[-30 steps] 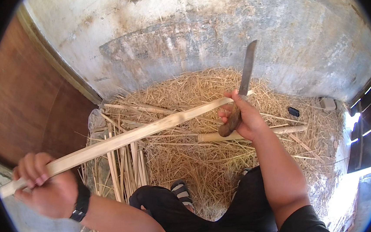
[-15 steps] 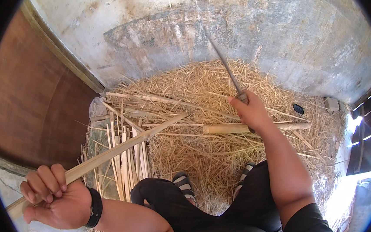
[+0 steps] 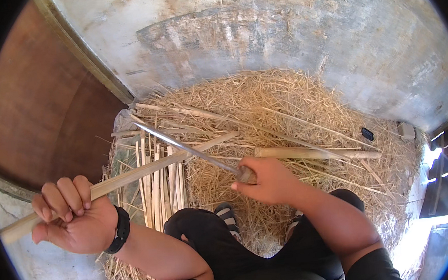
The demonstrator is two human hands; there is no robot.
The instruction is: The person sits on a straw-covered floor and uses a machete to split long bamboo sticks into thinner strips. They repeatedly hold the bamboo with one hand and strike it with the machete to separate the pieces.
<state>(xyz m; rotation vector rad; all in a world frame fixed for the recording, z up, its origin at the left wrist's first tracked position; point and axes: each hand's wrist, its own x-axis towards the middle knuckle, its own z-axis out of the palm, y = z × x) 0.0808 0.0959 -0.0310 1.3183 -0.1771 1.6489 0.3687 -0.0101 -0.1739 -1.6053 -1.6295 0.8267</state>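
Between the forearms, nearest the body, are dark trousers (image 3: 266, 273), with striped sandals (image 3: 229, 217) on the feet just ahead. The left hand (image 3: 77, 220), a black band (image 3: 119, 230) at its wrist, has its fingers curled around a pale strip (image 3: 132, 177) that slants forward from it toward the right. The right hand (image 3: 267, 181) is closed on the handle of a knife (image 3: 185, 147), whose blade points forward and left, crossing the strip near its far end; whether the two touch, I cannot tell. Ahead of the left hand, loose sticks (image 3: 157, 198) lie side by side beneath the strip. Straw (image 3: 223, 192) covers the ground under and beyond both hands, and a thicker pole (image 3: 299, 153) rests on it just past the right hand. Farther to that hand's right sit a small black object (image 3: 367, 134) and a pale block (image 3: 406, 130). Beyond everything, a stained, patchy grey-white wall (image 3: 290, 40) closes the space, meeting a brown panel (image 3: 37, 102) ahead of the left hand; bright light enters through gaps at far right.
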